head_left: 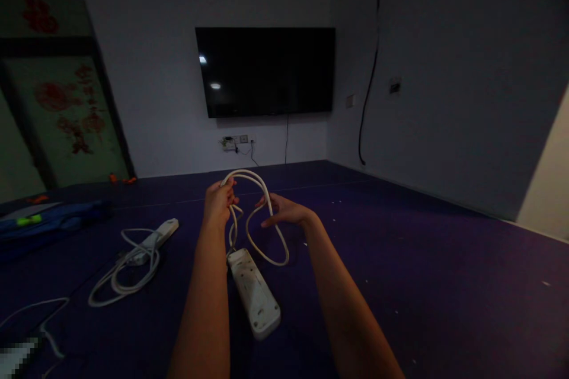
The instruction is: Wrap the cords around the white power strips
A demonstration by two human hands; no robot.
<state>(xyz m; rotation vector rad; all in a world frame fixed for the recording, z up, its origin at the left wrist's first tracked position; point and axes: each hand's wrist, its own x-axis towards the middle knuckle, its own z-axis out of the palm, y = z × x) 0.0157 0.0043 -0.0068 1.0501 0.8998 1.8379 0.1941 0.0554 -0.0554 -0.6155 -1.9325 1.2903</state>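
A white power strip (254, 293) lies face up on the dark purple floor (422, 284), between the person's two bare forearms, its far end pointing toward the hands. Its white cord (267, 231) rises from that end in hanging loops. The left hand (219, 201) has its grip clenched around the gathered top of the cord. The right hand (284, 210), just beside it, keeps a released grip, fingers spread and touching the outer loop, which sags nearly to the floor. To the left, well apart, a second power strip (153, 238) rests on the floor with its own cord lying loosely coiled. Farther left sits a blue bag (53, 222). On the far wall, a wall socket (237, 141) sits below a dark mounted television (267, 71). A black cable (368, 100) runs down the right wall.
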